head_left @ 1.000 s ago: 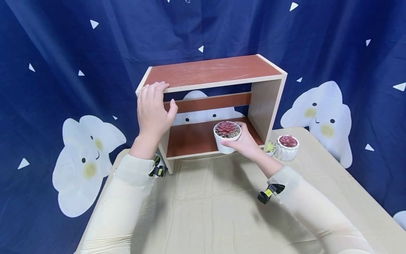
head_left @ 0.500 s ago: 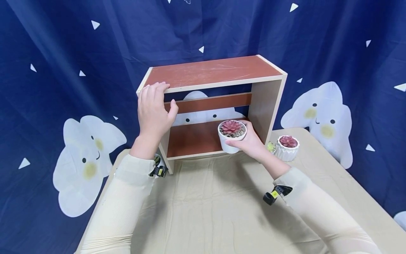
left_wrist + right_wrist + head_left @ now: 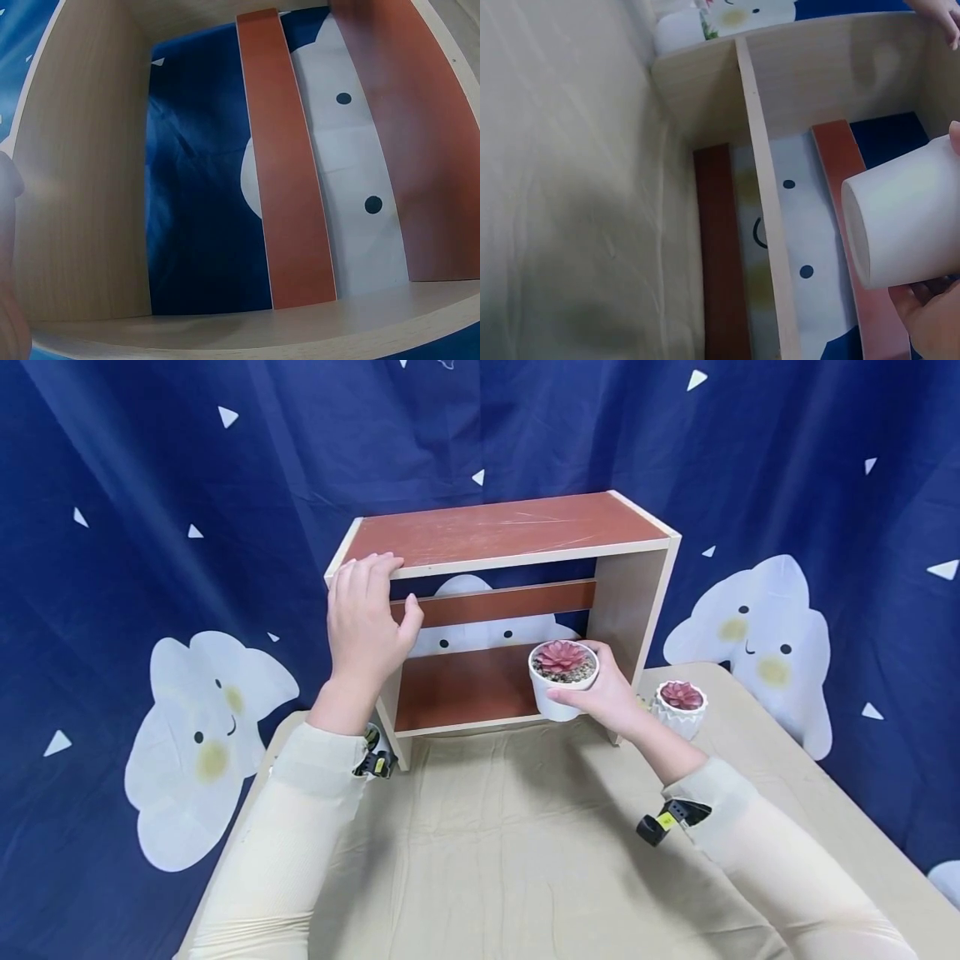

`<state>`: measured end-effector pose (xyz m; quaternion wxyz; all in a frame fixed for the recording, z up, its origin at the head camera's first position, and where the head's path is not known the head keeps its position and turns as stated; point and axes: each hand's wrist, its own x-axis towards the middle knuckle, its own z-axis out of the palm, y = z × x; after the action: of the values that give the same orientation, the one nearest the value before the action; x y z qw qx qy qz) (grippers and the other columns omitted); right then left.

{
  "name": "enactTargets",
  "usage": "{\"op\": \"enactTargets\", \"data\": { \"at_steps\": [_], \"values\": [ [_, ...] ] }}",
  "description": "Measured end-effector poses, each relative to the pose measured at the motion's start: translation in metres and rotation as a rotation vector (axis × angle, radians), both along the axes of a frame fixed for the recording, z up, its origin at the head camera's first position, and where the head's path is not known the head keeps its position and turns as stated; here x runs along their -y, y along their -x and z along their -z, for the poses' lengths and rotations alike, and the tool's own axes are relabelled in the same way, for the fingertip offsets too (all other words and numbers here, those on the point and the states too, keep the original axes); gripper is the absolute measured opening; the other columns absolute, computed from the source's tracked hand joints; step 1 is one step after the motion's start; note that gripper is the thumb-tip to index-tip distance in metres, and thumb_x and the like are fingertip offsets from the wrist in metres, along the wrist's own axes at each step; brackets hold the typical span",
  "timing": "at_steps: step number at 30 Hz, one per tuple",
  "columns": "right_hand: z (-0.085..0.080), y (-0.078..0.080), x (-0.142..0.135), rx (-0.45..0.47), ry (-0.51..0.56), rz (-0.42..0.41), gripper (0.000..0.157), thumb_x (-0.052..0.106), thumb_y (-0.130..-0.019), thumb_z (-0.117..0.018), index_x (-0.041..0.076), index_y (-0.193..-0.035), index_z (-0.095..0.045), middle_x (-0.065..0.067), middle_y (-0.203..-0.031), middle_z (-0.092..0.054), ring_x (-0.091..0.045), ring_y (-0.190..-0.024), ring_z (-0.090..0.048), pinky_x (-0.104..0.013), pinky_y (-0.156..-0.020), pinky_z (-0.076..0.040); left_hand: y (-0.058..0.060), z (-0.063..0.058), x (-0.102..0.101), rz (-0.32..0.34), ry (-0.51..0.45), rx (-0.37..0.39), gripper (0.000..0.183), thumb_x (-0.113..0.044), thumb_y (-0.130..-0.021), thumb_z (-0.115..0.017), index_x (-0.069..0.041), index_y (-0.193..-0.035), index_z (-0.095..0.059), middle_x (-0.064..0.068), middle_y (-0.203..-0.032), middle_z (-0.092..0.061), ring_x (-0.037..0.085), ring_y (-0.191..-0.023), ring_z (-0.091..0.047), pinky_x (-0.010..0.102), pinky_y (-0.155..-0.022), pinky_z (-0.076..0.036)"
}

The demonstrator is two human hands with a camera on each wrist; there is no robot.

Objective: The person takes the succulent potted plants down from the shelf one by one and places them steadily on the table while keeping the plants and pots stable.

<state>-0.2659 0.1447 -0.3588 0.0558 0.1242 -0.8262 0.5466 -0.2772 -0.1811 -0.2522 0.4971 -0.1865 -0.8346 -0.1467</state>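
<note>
My right hand (image 3: 613,695) grips a white round pot (image 3: 555,697) holding a dark pink succulent (image 3: 562,657) and pebbles. The pot is held upright in front of the shelf's lower board, near the right side panel. In the right wrist view, the pot's smooth white side (image 3: 907,214) and base face the camera, with the plant out of sight. My left hand (image 3: 366,622) rests on the top left front corner of a small red-brown and pale wood shelf (image 3: 510,531), fingers over its top edge and thumb apart.
A ribbed white pot with another pink succulent (image 3: 681,697) stands right of the shelf on the beige-covered table (image 3: 487,843). A small green plant beside it is mostly hidden by my right hand. Something partly hidden stands at the shelf's left foot. A blue cloud-patterned curtain (image 3: 285,468) hangs behind.
My right hand has carried the potted succulent rightward, from near the middle of the shelf opening toward its right side. My left hand has stayed on the shelf corner.
</note>
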Motion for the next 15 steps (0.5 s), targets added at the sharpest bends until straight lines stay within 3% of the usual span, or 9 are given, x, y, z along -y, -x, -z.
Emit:
{"op": "enactTargets", "data": {
  "at_steps": [15],
  "values": [
    [-0.008, -0.006, -0.030, 0.000, 0.001, 0.027, 0.098, 0.031, -0.078, -0.086, 0.001, -0.147, -0.023, -0.020, -0.142, -0.042, -0.032, -0.131, -0.044, -0.052, -0.112, -0.032, 0.001, 0.001, 0.000, -0.016, -0.001, 0.011, 0.046, -0.026, -0.089, -0.056, -0.005, -0.130, -0.058, 0.012, -0.134, -0.059, 0.031, -0.127, -0.050, 0.040, -0.114, -0.031]
  ]
}}
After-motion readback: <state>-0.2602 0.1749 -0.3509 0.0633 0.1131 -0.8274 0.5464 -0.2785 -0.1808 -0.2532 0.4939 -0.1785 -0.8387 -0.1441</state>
